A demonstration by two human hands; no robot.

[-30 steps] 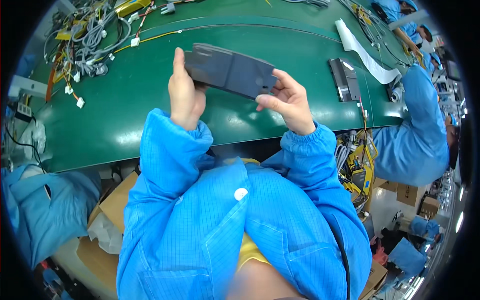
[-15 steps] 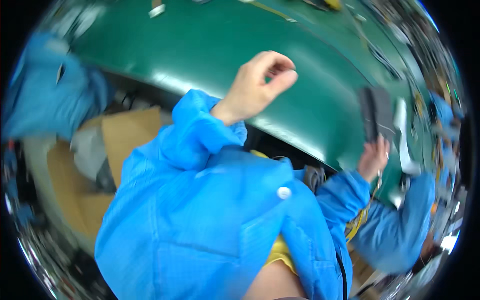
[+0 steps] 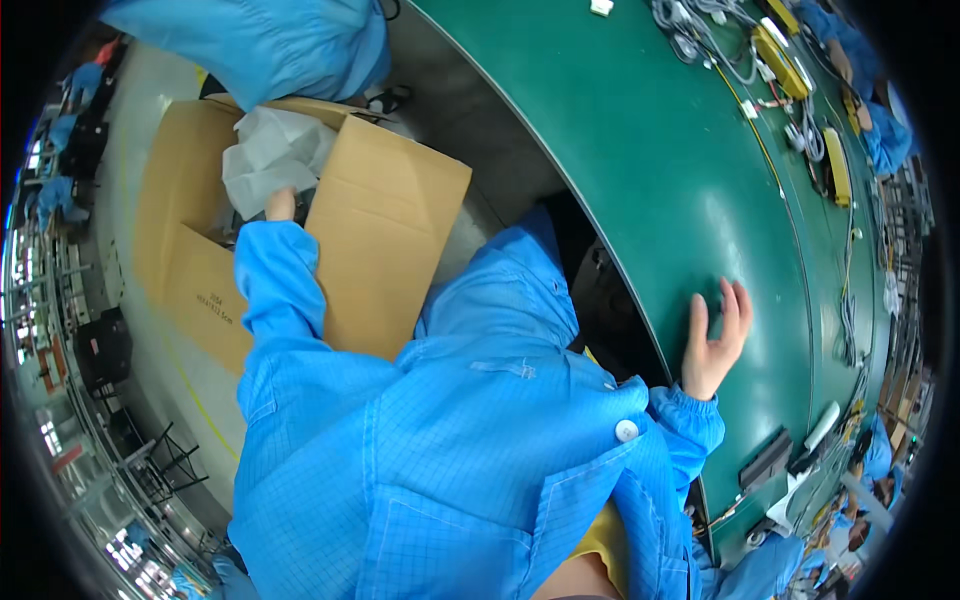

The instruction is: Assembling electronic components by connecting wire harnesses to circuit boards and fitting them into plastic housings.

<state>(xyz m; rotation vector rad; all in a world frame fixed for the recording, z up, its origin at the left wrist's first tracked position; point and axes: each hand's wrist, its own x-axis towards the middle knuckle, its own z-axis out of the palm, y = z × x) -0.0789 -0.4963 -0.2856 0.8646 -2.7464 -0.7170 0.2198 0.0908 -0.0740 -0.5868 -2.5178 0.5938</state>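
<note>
1. Head view, toward ten o'clock of its centre: the left hand reached down into an uncapped cardboard box, its fingers hidden among the contents, so I could not tell whether they were apart, together or clamped on something.
2. Crumpled white wrapping lay inside that box, just beyond the left hand on its twelve o'clock side.
3. Near three o'clock the right hand was over the green table, its fingers slightly curled and the thumb well apart from them; I could not tell whether it touched the surface.
4. Toward four o'clock on the table was a dark flat unit, well apart from the right hand, with a white strip beside it.
5. Around one o'clock, grey cables lay near a yellow unit; a second yellow piece was at two o'clock.
6. Toward eleven o'clock a blue garment hung over the far edge of the box.
</note>
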